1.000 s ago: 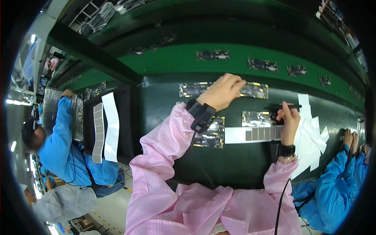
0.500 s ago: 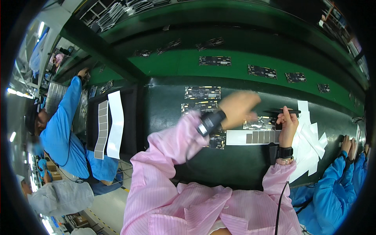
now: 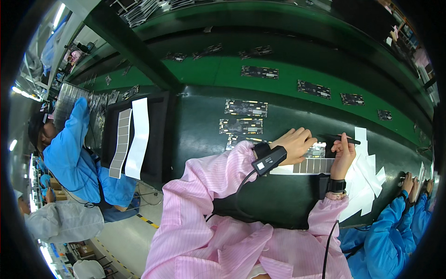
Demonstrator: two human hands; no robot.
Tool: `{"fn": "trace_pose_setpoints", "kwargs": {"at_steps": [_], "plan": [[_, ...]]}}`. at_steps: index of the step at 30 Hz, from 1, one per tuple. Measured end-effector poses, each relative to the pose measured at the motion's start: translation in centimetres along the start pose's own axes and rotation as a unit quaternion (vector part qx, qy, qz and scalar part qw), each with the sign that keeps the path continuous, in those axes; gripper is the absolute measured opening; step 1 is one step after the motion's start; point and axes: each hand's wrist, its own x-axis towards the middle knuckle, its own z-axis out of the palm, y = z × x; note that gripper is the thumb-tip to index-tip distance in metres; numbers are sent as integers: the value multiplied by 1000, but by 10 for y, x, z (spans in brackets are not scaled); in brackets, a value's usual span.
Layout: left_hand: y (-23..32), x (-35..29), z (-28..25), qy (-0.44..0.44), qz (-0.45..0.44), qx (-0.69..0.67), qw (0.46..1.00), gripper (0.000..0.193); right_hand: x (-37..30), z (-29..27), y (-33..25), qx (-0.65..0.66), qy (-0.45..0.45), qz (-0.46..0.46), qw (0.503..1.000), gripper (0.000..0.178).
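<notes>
My left hand (image 3: 295, 145) rests on the left end of a circuit board (image 3: 318, 149), its fingers bent down over it; the fingertips are partly hidden. My right hand (image 3: 343, 160) is closed around a slim black pen-like tool (image 3: 352, 140), pointing left above the board's right side. Below the board lies a white backing strip with grey rectangular stickers (image 3: 312, 166), partly behind my hands. To the left, an upper board (image 3: 246, 108) and a second board (image 3: 240, 126) lie one below the other, with a third (image 3: 234, 141) half covered by my left sleeve.
Loose white strips (image 3: 364, 176) are heaped at the right. More boards (image 3: 260, 72) lie along the green belt (image 3: 209, 69). A black tray (image 3: 160, 139) at left holds another sticker strip (image 3: 121, 142) and a white strip (image 3: 138, 139). Co-workers in blue sit on both sides.
My left hand has come down from its blurred sweep onto the circuit board. My right hand still holds the tool in nearly the same place. The left co-worker's arm has drawn back.
</notes>
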Motion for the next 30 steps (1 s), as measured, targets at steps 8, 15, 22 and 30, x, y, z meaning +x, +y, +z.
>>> {"fn": "trace_pose_setpoints", "kwargs": {"at_steps": [8, 15, 22, 30], "plan": [[-63, -16, -114, 183, -137, 77, 970, 43, 0, -6, -2, -3, 8, -4, 1000, 18], [-224, -82, -170, 248, -339, 353, 836, 49, -3, 2, -2, -12, 5, 7, 1000, 17], [-211, -34, -121, 170, -161, 145, 961, 58, -4, 1, -6, -22, 11, 17, 1000, 18], [-160, -20, -114, 226, -160, 187, 943, 47, -2, 2, -7, 4, 7, 13, 1000, 20]]}}
